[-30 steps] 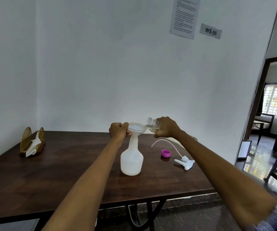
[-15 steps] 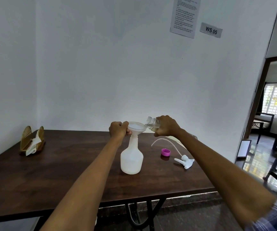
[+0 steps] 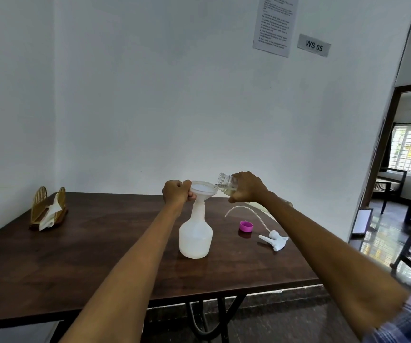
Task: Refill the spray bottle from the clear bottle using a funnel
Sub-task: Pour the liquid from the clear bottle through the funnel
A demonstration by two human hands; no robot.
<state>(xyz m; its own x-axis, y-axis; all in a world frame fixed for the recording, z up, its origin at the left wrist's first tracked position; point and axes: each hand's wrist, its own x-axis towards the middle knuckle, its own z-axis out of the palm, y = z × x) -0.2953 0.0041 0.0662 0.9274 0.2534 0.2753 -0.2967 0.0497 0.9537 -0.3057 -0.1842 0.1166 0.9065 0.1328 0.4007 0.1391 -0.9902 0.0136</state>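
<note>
A white translucent spray bottle [image 3: 195, 237] stands upright on the dark wooden table [image 3: 88, 256], its spray head off. A white funnel [image 3: 203, 190] sits in its neck. My left hand [image 3: 176, 193] grips the funnel's left rim. My right hand [image 3: 247, 187] holds the clear bottle [image 3: 226, 183] tilted nearly flat, its open mouth over the funnel's right edge. Most of the clear bottle is hidden behind my hand and forearm.
The white spray head [image 3: 274, 238] with its long curved tube lies to the right on the table, beside a pink cap [image 3: 246, 226]. A wooden napkin holder [image 3: 47, 209] stands at the far left. A doorway opens on the right.
My hands, the funnel and the clear bottle keep almost the same pose; the view has shifted slightly.
</note>
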